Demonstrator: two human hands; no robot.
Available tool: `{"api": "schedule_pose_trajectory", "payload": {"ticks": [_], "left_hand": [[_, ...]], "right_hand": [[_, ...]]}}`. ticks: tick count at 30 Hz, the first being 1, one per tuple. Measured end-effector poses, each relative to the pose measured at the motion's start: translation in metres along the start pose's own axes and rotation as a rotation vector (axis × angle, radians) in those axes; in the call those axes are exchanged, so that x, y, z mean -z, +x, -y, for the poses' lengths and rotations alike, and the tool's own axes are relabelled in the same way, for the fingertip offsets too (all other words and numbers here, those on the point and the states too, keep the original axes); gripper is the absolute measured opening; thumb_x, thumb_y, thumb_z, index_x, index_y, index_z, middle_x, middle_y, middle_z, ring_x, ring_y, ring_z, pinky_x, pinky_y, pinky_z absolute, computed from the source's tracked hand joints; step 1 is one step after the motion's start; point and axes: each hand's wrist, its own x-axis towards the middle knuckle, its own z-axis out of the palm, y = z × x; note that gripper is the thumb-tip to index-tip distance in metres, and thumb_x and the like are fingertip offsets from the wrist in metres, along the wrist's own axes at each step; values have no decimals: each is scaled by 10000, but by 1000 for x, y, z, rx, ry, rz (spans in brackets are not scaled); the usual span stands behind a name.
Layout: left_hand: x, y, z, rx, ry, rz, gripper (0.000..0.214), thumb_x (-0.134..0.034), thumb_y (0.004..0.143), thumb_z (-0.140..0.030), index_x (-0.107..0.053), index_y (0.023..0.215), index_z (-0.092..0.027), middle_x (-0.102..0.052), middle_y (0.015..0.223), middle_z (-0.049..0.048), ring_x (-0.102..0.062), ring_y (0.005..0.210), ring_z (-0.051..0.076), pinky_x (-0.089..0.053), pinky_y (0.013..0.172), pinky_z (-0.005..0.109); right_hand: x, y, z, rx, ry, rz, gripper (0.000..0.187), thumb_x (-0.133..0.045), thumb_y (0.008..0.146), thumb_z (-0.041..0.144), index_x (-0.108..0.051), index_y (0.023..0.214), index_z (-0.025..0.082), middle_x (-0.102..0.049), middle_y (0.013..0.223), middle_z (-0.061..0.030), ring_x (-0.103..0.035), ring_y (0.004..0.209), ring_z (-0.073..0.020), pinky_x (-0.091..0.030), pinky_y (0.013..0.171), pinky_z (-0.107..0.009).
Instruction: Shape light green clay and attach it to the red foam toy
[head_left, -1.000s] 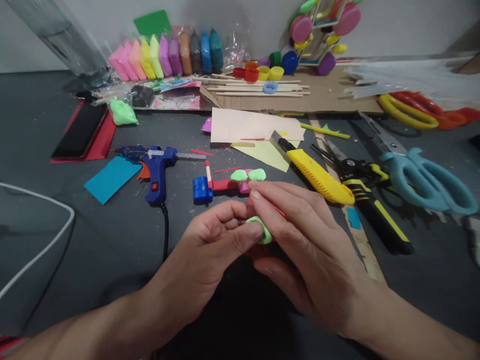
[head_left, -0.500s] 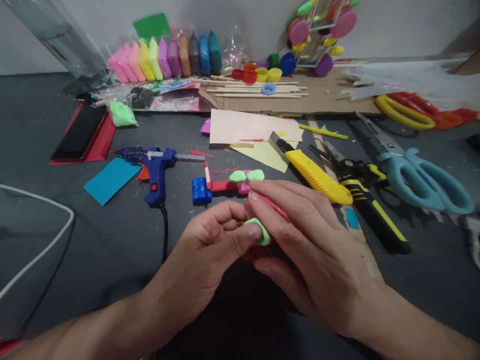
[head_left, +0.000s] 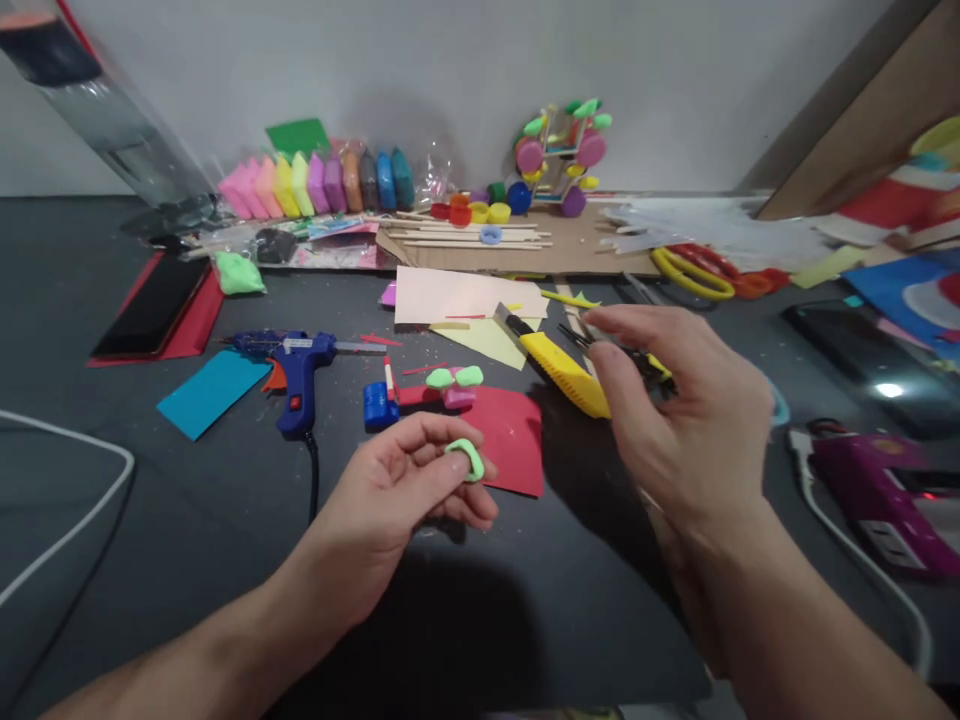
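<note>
My left hand (head_left: pixel 416 475) pinches a light green clay piece (head_left: pixel 466 460), curved like a loop, between thumb and fingers. Under its fingertips lies a red sheet (head_left: pixel 517 440). Just beyond are a small pink clay piece (head_left: pixel 459 397) with two light green ovals (head_left: pixel 470 375) and a blue cylinder-shaped piece (head_left: pixel 380 407). My right hand (head_left: pixel 679 410) hovers over the tools with thumb and forefinger apart, nothing visible between them. Beside its thumb is a yellow utility knife (head_left: pixel 566 375); the hand partly hides black-and-yellow pliers (head_left: pixel 658 375).
A blue glue gun (head_left: pixel 296 365) with a cord lies left of centre. Behind stand coloured clay packets (head_left: pixel 315 185), wooden sticks (head_left: pixel 450 238) and a decorated stick frame (head_left: pixel 561 155). Red and yellow scissors handles (head_left: pixel 697 272) lie at the right, a purple device (head_left: pixel 877 500) nearer.
My right hand has left the green clay and moved right, over the knife and pliers. My left hand still holds the clay. The view has shifted right, uncovering the red sheet.
</note>
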Motion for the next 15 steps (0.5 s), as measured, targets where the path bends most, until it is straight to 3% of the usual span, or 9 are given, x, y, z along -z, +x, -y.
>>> {"api": "schedule_pose_trajectory", "payload": {"ticks": [7,11,15], "left_hand": [[3,1,4,-88,28,35,194,-838,787,-265,-710,869,-144,-743,762,16,-733,671,125,-602,655,206],[4,1,6,-167,24,49,229,-860,764,-281,-705,873,-152,-764,815,11,-742,679,120,-608,662,206],[2,0,4,-236,19,73,284,-878,740,-308,-696,895,-155,-764,771,10,-743,653,128,-607,643,216]], "right_hand": [[2,7,-37,-90,-316,240,236,-596,986,366,-736,937,183,-734,950,-90,-667,934,-267,-539,846,-427],[-4,6,-29,-81,-432,390,286,-641,985,422,-667,1124,174,-674,1171,-77,-651,1062,-224,-549,949,-456],[-15,5,-14,-63,-454,470,346,-647,986,403,-623,1247,176,-631,1281,-102,-647,1099,-237,-568,941,-458]]}}
